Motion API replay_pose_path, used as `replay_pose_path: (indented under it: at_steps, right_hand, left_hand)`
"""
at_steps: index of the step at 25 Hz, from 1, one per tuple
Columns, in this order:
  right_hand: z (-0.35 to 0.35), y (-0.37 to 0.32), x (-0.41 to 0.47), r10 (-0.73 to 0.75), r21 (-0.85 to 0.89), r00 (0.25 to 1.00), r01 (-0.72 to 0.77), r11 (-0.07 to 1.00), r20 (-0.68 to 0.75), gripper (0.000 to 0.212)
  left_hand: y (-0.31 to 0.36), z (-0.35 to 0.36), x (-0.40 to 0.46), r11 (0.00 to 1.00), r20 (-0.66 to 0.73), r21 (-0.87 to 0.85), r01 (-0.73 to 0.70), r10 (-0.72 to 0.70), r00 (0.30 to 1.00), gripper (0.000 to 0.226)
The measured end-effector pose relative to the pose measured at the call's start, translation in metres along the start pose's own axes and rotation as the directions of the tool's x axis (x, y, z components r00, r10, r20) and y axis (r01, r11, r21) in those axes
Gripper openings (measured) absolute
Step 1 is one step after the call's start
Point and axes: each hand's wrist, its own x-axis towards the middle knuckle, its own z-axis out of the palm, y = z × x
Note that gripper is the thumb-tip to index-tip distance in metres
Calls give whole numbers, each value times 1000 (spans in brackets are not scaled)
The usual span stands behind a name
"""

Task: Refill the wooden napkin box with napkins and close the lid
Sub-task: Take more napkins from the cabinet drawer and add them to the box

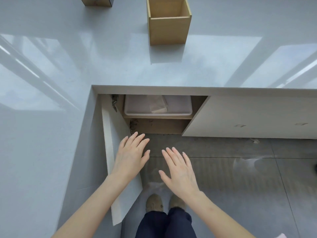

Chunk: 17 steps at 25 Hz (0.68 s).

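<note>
- Wooden napkin box [169,19] open, upright on counter [68,66], far beyond both hands.
- Napkin pack [157,104] on cupboard tray [137,107], ahead; left hand [131,157] nearer.
- Left hand and right hand [178,170] spread flat, empty.

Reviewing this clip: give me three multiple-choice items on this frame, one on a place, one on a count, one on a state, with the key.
1. Where is the wooden box?
A. on the countertop
B. on the floor
C. inside the cabinet

2. How many hands hold something?
A. two
B. one
C. none

3. The cabinet door is:
A. shut
B. open
C. missing

Key:
1 A: it stands on the grey countertop.
2 C: the left hand and right hand are both spread and empty.
3 B: it is swung out, showing a white bin on the shelf.
</note>
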Motion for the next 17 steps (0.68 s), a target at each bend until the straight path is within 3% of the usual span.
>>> replay_pose_path:
  at_steps: [5, 11, 17]
  right_hand:
    - [-6, 25, 42, 68, -29, 995, -67, 997, 67, 64]
    - [-12, 54, 87, 29, -48, 998, -26, 998, 55, 67]
    - [-15, 77, 129, -18, -39, 993, 23, 999, 118, 69]
  left_hand:
    - [11, 5, 35, 995, 110, -24, 98, -94, 989, 52]
    - [17, 13, 73, 990, 165, 36, 137, -141, 976, 59]
    - [21, 20, 113, 981, 177, -60, 185, -172, 969, 64]
